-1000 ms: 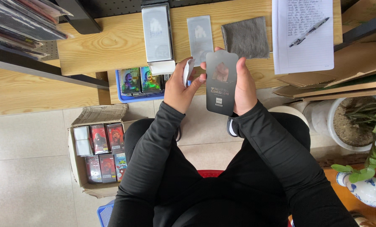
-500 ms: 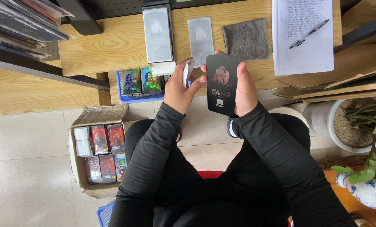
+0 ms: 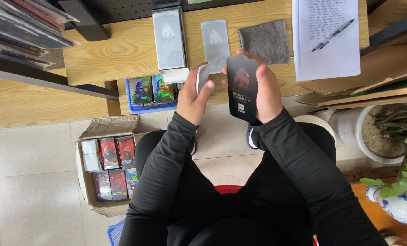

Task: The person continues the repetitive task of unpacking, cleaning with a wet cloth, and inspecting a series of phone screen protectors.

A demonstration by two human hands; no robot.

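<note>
Black glossy card (image 3: 242,89) stands upright in my right hand (image 3: 267,91), fingers closed along its edge, above the wooden desk (image 3: 121,50); my left hand (image 3: 192,98) pinches what looks like a thin white sheet (image 3: 202,77).

A grey cloth (image 3: 265,41), a pen (image 3: 333,34) laid on a written sheet (image 3: 326,54), a cardboard box (image 3: 104,164) of packets and a potted plant (image 3: 394,132) are seen.

You hold a black rounded card (image 3: 242,87) upright in your right hand (image 3: 268,91); a small white piece (image 3: 202,78) sits edge-on in your left hand (image 3: 193,98).
</note>
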